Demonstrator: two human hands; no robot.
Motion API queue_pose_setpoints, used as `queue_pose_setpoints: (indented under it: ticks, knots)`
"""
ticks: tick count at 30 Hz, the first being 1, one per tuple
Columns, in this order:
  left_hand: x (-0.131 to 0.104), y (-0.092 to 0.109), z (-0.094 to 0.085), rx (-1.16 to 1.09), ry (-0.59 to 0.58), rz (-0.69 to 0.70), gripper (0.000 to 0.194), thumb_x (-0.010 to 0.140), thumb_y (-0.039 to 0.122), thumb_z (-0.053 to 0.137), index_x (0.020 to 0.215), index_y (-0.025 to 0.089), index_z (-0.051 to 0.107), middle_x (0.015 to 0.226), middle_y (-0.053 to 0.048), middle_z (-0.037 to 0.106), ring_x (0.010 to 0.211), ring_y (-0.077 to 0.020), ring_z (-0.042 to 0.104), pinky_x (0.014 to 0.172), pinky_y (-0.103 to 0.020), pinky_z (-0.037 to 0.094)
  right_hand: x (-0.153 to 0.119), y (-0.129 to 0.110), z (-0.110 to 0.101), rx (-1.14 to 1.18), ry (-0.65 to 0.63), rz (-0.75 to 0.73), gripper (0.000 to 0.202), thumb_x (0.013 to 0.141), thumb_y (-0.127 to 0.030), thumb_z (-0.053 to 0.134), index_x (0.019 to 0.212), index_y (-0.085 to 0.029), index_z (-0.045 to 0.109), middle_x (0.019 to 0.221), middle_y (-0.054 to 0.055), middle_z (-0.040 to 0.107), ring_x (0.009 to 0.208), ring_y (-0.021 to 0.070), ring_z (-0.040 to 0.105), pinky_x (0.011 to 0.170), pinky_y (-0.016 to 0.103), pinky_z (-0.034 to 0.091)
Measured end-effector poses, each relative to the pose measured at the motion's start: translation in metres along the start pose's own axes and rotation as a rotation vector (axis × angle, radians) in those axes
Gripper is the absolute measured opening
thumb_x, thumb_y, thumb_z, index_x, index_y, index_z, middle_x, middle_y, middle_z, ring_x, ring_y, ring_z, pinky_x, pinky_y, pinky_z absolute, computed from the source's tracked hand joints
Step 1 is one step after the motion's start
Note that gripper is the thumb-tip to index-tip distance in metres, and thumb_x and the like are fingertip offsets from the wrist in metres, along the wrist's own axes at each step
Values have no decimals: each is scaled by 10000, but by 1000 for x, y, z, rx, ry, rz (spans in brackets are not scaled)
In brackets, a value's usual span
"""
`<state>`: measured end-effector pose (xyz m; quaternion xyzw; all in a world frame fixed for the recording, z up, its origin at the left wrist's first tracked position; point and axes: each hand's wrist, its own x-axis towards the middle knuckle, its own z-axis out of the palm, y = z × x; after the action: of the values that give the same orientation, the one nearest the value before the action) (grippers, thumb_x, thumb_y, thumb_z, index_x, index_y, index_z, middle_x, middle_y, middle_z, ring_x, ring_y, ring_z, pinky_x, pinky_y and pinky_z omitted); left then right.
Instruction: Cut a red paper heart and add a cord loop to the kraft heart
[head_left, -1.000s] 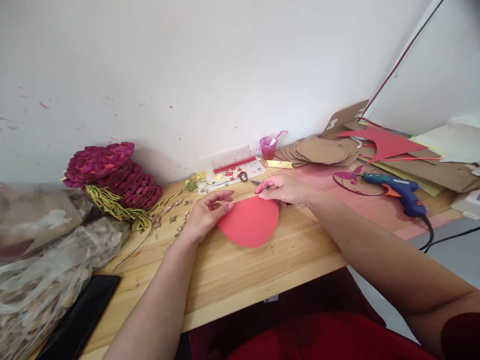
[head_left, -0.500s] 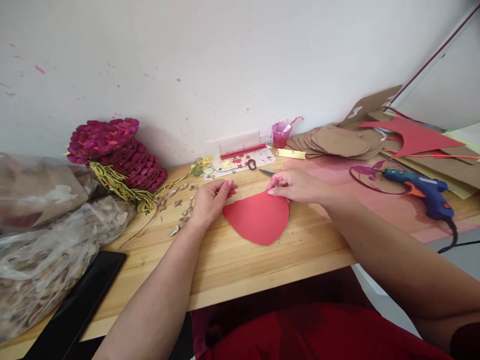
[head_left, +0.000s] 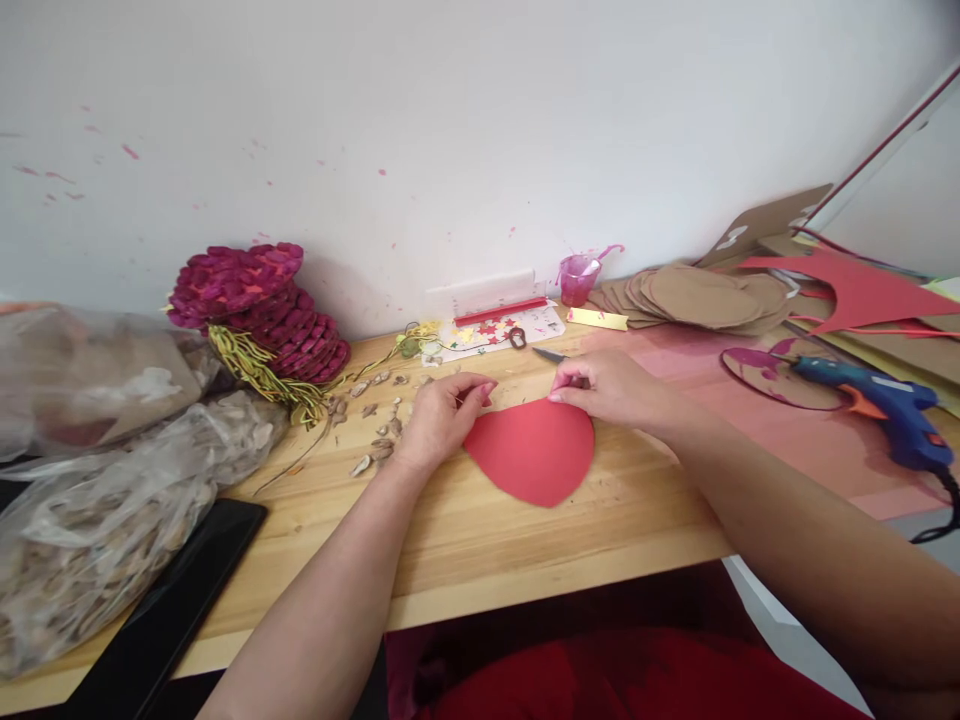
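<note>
A red paper cutout (head_left: pixel 532 455), rounded with a blunt point toward me, lies on the wooden table (head_left: pixel 585 565). My left hand (head_left: pixel 448 415) is closed at its upper left edge, thumb against curled fingers; the exact grip is partly hidden. At the upper right edge, the thumb and fingers of my right hand (head_left: pixel 611 390) pinch the paper. A dark pointed tool (head_left: pixel 549 355) sits just beyond my right hand. Loose shell-like pieces (head_left: pixel 382 447) are scattered left of my left hand.
Plastic bags of shell-like pieces (head_left: pixel 142 510) and a black flat object (head_left: pixel 176 595) occupy the left. Behind them stands a magenta stacked craft piece (head_left: pixel 262 310). A purple-stained cup (head_left: pixel 579 282), cardboard discs (head_left: pixel 697 297) and a blue glue gun (head_left: pixel 885 400) are at the right.
The whole scene has shifted slightly right and down in view as the head turned. Both hands stay at the upper edge of the red paper cutout, nearly unmoved against the table.
</note>
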<state>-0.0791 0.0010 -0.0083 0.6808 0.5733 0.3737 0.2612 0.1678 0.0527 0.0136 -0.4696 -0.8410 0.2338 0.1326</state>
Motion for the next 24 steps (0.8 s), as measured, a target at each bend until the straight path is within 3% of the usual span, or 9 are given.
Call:
queue_pose_setpoints:
  ticks: [5,10,16,20,24]
  knots:
    - [-2,1,1,31,-31,55,311,936,421,530,909,208,755,768,-8,741,715,-163,656,676,-262,474,-1,0,-2,47,38,-46,171,847,-337,585,803,-205,685,746,4,691,673,158,585,611,284,358]
    - [-1,2,-1,-17,43,34,397,950,485,489,925,200,765,910,-38,774,857,-199,681,745,-284,480,-5,-10,-13,157,96,-64,192,869,-348,528,820,-196,635,792,16,675,726,166,580,639,275,392]
    - [0,4,-1,-218,-49,-63,351,844,470,655,1009,177,755,912,-66,775,814,-209,688,690,-289,505,-3,-11,-13,228,27,-39,200,863,-372,529,831,-198,622,806,21,663,753,177,583,657,278,411]
    - [2,1,0,-117,28,-24,307,871,442,618,979,195,764,979,-68,773,886,-213,687,781,-304,507,-2,-5,-15,213,-4,-40,196,863,-366,538,840,-194,628,762,6,648,709,164,565,641,273,396]
    - [2,-2,-2,-47,35,-40,396,892,511,556,978,183,761,796,-48,737,725,-191,658,675,-286,497,-2,7,-24,243,-24,46,208,878,-357,536,862,-189,658,810,9,671,721,152,574,634,257,398]
